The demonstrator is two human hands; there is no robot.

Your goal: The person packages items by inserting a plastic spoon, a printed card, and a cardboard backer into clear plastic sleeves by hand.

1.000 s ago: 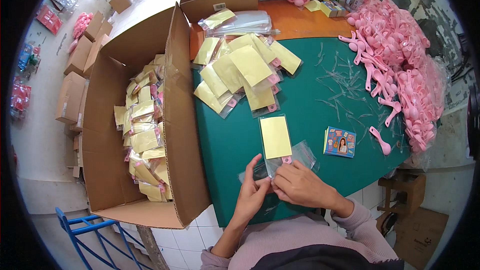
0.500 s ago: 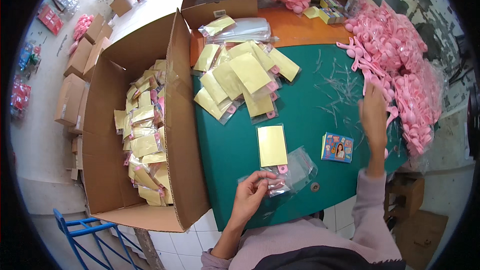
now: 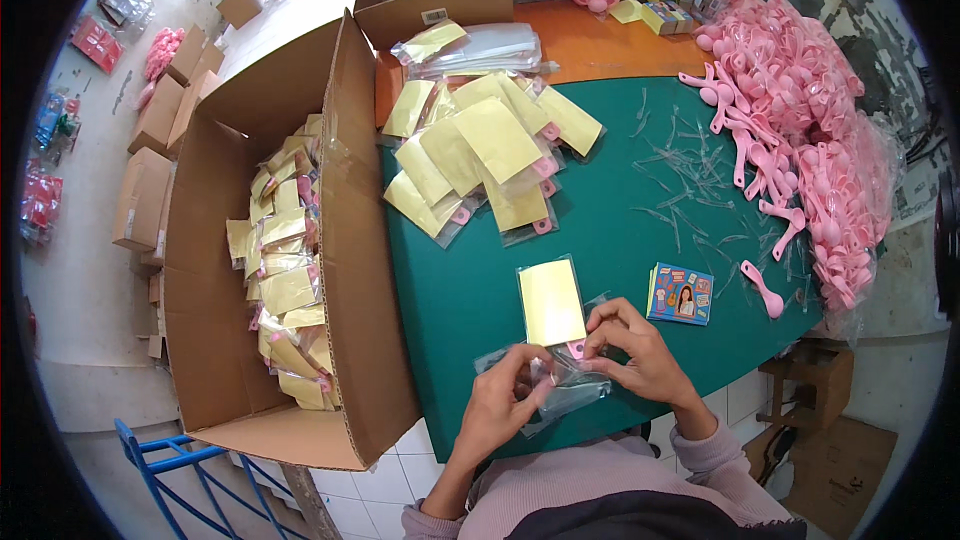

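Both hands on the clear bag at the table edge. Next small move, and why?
Probably slide the pink piece fully into the clear bag. The left hand pinches the bag's near side, the right hand holds the pink piece at its top, just below the yellow card. The bag looks crumpled and not yet flat like the finished packs further back.

bags (image 3: 560,385): glossy clear plastic | card (image 3: 551,302): matt yellow paper | box (image 3: 350,240): rough cardboard | spoons (image 3: 800,130): smooth pink plastic
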